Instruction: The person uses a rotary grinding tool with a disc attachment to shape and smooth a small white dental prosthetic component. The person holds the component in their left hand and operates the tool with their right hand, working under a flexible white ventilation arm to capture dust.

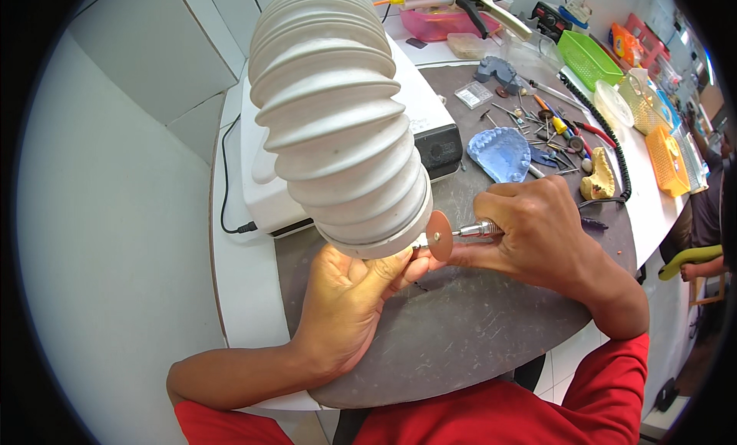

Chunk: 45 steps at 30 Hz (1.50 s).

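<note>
My right hand is closed around a metal rotary handpiece. A thin brown cutting disc is mounted on its tip and faces left. Just left of the disc, my left hand pinches a small shiny piece between thumb and fingers. That piece is mostly hidden by my fingers and the disc, so its kind does not show. Both hands meet under the open mouth of a wide white corrugated hose, whose rim hangs right over my left fingers.
Behind the hose stands a white machine with a black cable. Beyond my right hand lie a blue dental cast, a yellowish cast and several burs and tools. Baskets, including a green one, line the right side. Another person sits far right.
</note>
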Tool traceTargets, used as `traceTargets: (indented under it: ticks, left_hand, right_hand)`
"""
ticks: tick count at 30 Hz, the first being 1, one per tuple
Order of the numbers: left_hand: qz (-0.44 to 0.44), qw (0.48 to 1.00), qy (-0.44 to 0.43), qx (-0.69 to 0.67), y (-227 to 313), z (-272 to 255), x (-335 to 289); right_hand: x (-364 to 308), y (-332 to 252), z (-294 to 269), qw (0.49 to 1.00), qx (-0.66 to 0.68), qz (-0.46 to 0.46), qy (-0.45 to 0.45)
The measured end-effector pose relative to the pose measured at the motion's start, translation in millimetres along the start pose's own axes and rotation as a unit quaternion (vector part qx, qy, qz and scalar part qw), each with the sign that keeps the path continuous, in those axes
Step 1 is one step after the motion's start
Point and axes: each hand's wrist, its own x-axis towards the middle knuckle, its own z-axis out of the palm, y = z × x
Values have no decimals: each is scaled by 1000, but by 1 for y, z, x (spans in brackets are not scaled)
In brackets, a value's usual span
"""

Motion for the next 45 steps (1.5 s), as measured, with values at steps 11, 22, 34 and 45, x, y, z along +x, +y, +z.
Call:
traceTargets:
  ticks: [11, 22, 34, 45]
  left_hand:
    - [7, 1000, -6, 28, 0, 1, 1]
    - [-17, 1000, -4, 3, 4, 2, 0]
    - [-27, 999, -19, -5, 3, 0, -1]
    - [-35, 999, -18, 15, 5, 4, 0]
  right_hand:
    - [-1, 1, 1, 1000, -10, -2, -3]
    - [-3, 4, -7, 998, 17, -7, 52]
    - [-4, 3, -8, 997, 37, 5, 64]
    - [-7, 2, -2, 999, 18, 4, 41]
